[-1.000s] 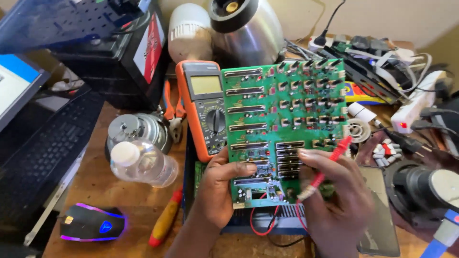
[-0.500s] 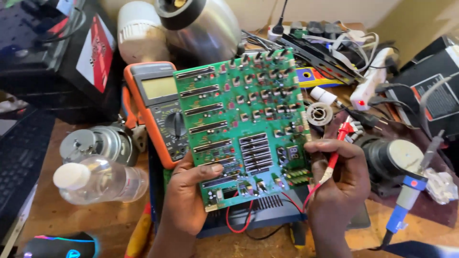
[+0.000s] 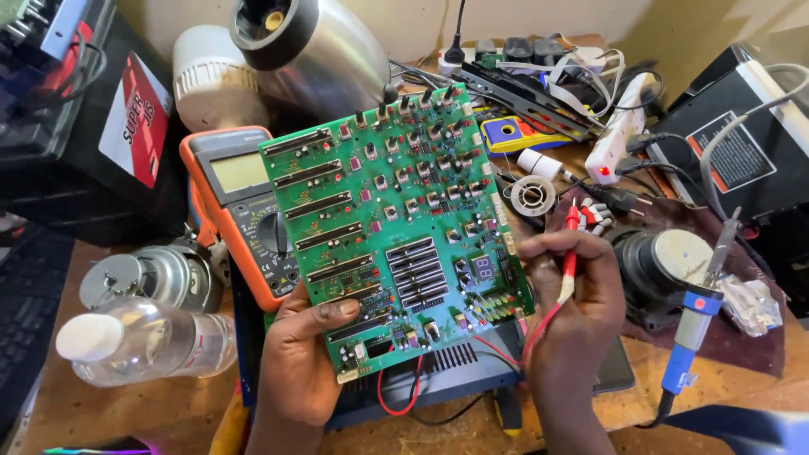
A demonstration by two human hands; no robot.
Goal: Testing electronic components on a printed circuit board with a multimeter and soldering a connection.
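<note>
— Holding anything, both hands?

— Yes. The left hand (image 3: 299,362) is clenched on the lower left corner of a green circuit board (image 3: 396,227), thumb lying across its face, propping it tilted above a blue case (image 3: 438,371). The right hand (image 3: 573,312) pinches a red test probe (image 3: 570,253) between the fingers, its tip pointing up, just off the board's right edge; a red lead runs down from it.

— What is it all resting on?

— A worn wooden bench (image 3: 126,409), crowded, against a pale wall.

— And round about?

— An orange multimeter (image 3: 240,211) sits partly behind the board's left side. Left of it a small metal motor (image 3: 152,278) and a clear plastic bottle (image 3: 147,341) lying on its side. Behind stands a shiny metal vessel (image 3: 312,50). To the right a solder spool (image 3: 533,195), a round black part (image 3: 666,265) and a blue-handled soldering iron (image 3: 695,324). Cables and a white power strip (image 3: 619,126) tangle at the back
</note>
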